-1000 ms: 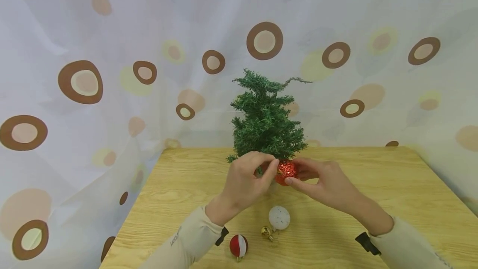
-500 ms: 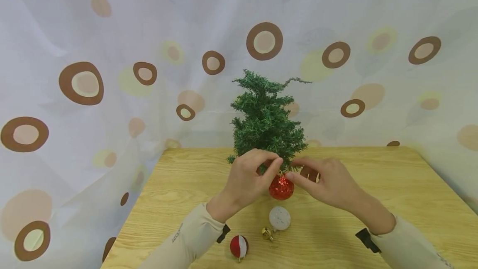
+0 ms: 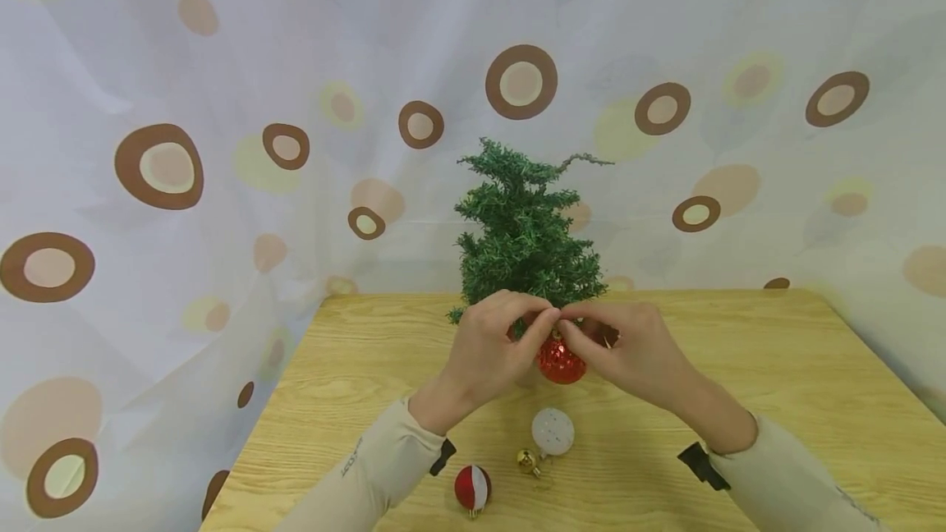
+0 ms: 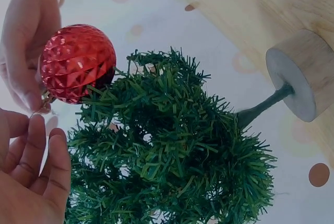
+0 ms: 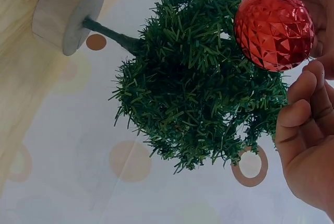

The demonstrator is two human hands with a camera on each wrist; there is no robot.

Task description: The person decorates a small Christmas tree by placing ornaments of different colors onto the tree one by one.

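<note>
A faceted, shiny red Christmas ball [image 3: 562, 360] hangs below my two hands, in front of the lower branches of a small artificial Christmas tree [image 3: 528, 236]. My left hand [image 3: 491, 343] pinches the thin hanging loop above the ball's gold cap [image 4: 46, 98], thumb against index finger. Right beside those fingertips, my right hand [image 3: 636, 351] pinches at the same loop. Both wrist views show the fingertips meeting just above the ball, close to the green branches. The tree stands upright on a round wooden base [image 4: 302, 72], which the hands hide in the head view.
Nearer on the wooden table [image 3: 355, 368] lie a white speckled ball [image 3: 553, 432], a small gold ball [image 3: 526, 460] and a red-and-white ball [image 3: 473, 488]. A patterned curtain [image 3: 259, 48] hangs behind the table and along its sides.
The right hand has let go of the ball's body, which dropped to hang from the left hand's pinch. Its fingertips then moved left to the loop, and the ball rose slightly.
</note>
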